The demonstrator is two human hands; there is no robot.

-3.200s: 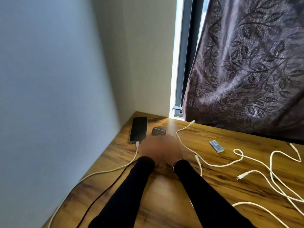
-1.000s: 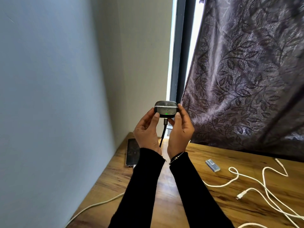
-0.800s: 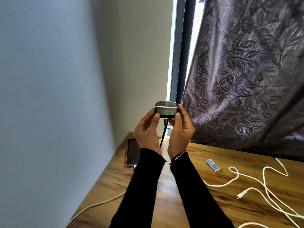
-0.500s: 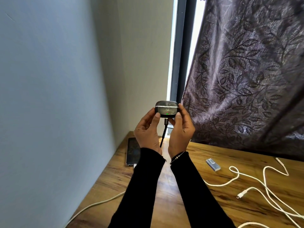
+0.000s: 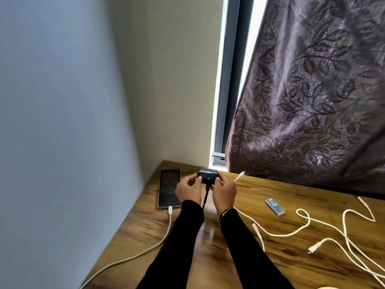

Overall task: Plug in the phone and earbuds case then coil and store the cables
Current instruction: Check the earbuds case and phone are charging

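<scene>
Your two hands pinch the small dark rounded earbuds case (image 5: 207, 176) between them, low over the far left corner.

Your left hand (image 5: 188, 189) and right hand (image 5: 224, 190) each grip one end, its long axis running left to right; the thin black cable (image 5: 205, 198) hangs from its underside between your wrists. The black slab phone (image 5: 169, 188) lies just left, on its white cable (image 5: 145, 247). Loose white cables (image 5: 302, 228) sprawl right across the wood-grain table (image 5: 145, 222), under a purple leaf-patterned curtain (image 5: 312, 90).

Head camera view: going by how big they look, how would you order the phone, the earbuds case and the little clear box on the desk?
1. Phone, clearly the largest.
2 and 3. Earbuds case and clear box look about alike; fingers of both hands cover the case's ends, so I won't rank those two.
</scene>
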